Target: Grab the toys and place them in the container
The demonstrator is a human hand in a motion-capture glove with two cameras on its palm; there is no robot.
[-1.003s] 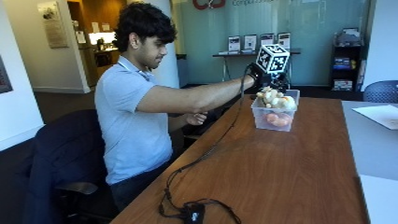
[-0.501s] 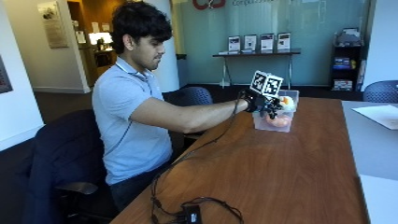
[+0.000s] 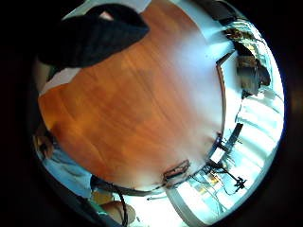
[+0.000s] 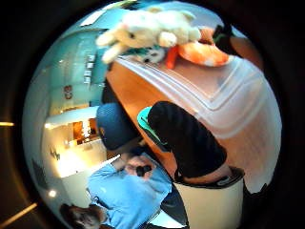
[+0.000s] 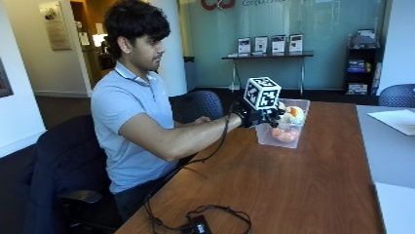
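A clear plastic container (image 5: 298,103) stands on the wooden table (image 5: 285,185). Inside it lie a cream plush toy (image 5: 293,115) and an orange toy (image 5: 283,134). My gloved right hand (image 5: 258,117) hovers just beside the container, on the person's side, with relaxed fingers and nothing in it. The thumb side palm view shows the cream plush toy (image 4: 152,28) and the orange toy (image 4: 205,52) lying in the container (image 4: 228,100), with a gloved finger (image 4: 186,140) in front. A gloved finger (image 3: 90,38) and the bare table (image 3: 137,109) fill the little finger side palm view.
A black box with a coiled cable (image 5: 198,223) lies near the table's front edge. A white paper (image 5: 397,120) lies on the grey surface at the right. The person's bare left hand (image 5: 201,120) rests at the table's edge. Blue chairs stand behind.
My gloved hand came down from above the container and drew back toward the person, stopping beside the container's near wall. The toys stay in the container.
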